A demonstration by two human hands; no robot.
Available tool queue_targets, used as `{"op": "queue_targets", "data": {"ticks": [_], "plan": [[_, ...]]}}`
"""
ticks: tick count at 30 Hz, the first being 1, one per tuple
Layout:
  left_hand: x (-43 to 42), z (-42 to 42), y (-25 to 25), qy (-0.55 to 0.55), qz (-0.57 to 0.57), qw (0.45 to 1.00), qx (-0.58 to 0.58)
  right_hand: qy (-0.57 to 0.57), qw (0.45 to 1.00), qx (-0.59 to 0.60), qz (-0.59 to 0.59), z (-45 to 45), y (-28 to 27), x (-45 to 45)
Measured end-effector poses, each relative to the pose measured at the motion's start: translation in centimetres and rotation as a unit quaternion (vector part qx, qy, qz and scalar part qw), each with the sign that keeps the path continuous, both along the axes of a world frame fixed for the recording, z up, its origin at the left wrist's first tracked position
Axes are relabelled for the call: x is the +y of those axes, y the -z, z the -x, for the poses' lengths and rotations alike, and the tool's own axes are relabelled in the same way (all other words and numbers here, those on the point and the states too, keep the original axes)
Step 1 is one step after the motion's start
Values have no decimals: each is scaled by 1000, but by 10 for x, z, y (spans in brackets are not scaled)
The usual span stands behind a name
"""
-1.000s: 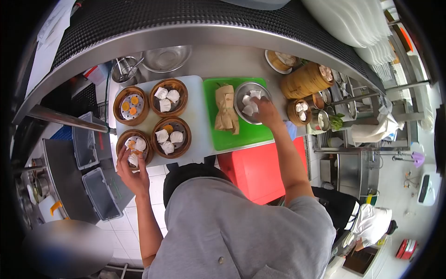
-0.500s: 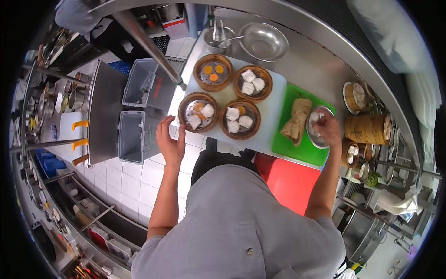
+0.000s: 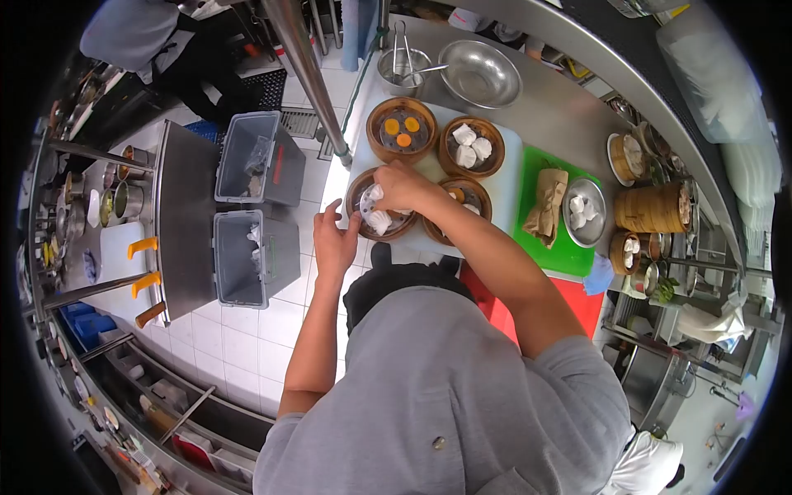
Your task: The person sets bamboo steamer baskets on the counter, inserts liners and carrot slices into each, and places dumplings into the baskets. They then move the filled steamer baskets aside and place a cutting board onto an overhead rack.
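Note:
My right hand [image 3: 399, 186] reaches across into the near-left bamboo steamer [image 3: 353, 195], its fingers closed on a white bun [image 3: 375, 192] at the steamer's upper left. Below it a second white bun [image 3: 379, 220] sits on the perforated liner; the hand hides part of the inside. My left hand [image 3: 335, 244] is at that steamer's left side, fingers apart and holding nothing. Close by are a steamer with three orange slices [image 3: 402, 132], one with three white buns [image 3: 469, 148], and one partly covered by my right forearm [image 3: 474, 191].
A metal bowl of white buns [image 3: 584, 213] and a crumpled brown paper bag [image 3: 546, 206] lie on a green board [image 3: 551, 257]. Behind are a large steel bowl [image 3: 481, 74] and a pot with utensils [image 3: 404, 70]. Stacked steamers [image 3: 652, 206] stand right. A person [image 3: 132, 37] is upper left.
My right hand has moved left from the metal bowl to the near-left steamer, carrying a white bun. My left hand has come closer to that steamer's rim. The view has shifted slightly.

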State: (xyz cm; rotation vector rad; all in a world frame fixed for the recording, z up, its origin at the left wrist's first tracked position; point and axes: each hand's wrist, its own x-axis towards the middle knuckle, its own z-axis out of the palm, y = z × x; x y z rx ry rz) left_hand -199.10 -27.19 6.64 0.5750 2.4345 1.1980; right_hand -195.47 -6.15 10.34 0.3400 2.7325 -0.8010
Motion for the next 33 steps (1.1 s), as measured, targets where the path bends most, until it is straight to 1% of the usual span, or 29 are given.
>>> {"op": "queue_targets", "data": {"ticks": [1,2,4,6,8,9,10,11,13,14,15,17,18,19,20,21,22,23,24,25,26,27,29,30,31,33], "plan": [[0,2,6,2,-1,1000,-6,-13,999,-30,-17,-1,-3,-1],[-1,4,11,18,6,1000,5,-12,999,-35,-17,-8,-7,-1],[-2,8,12,33,12,999,15,135,986,73,69,-33,-30,4],[-2,7,3,23,-18,999,21,233,971,14,51,-60,-53,21],[-5,9,2,34,-25,999,29,292,951,93,39,-98,-25,45],[-5,11,1,50,-30,997,44,316,942,112,20,-116,-19,52],[-5,11,-7,55,-7,998,6,340,931,133,-1,-131,-16,55],[-6,11,-5,58,-8,998,6,343,930,133,-2,-145,-11,56],[-5,14,4,85,22,995,-37,383,905,68,-171,-172,-2,53],[-2,13,8,73,13,996,-48,395,900,68,-173,-183,4,49],[0,14,16,86,11,995,-45,411,894,48,-173,-193,10,44],[2,19,33,62,-8,998,0,439,882,26,-171,-205,19,37],[3,22,40,69,-25,996,59,429,896,54,-98,-207,22,34],[9,21,24,78,-26,995,62,414,906,84,-26,-210,27,33],[13,21,4,72,8,997,-6,425,897,122,4,-214,43,33],[15,19,-10,65,44,994,-73,432,893,126,6,-215,40,32],[14,20,-2,64,10,998,-19,414,903,112,-4,-216,36,32],[13,22,-6,72,9,997,-13,396,913,101,-15,-217,31,34],[11,25,-13,85,21,996,3,402,909,108,-15,-220,27,36],[9,27,-19,97,33,995,19,369,921,116,-32,-224,24,39],[8,30,-24,92,27,995,-12,335,933,124,-48,-227,21,43],[8,30,-40,86,38,995,-28,341,930,131,-47,-229,12,47],[6,34,-66,82,58,995,-30,371,918,131,51,-230,-17,55],[-1,47,-59,116,58,991,11,356,924,140,23,-228,-35,61],[7,41,-90,105,48,993,-37,363,920,146,24,-225,-48,70],[16,44,-116,112,17,993,-41,366,920,114,78,-219,-64,92]]}}
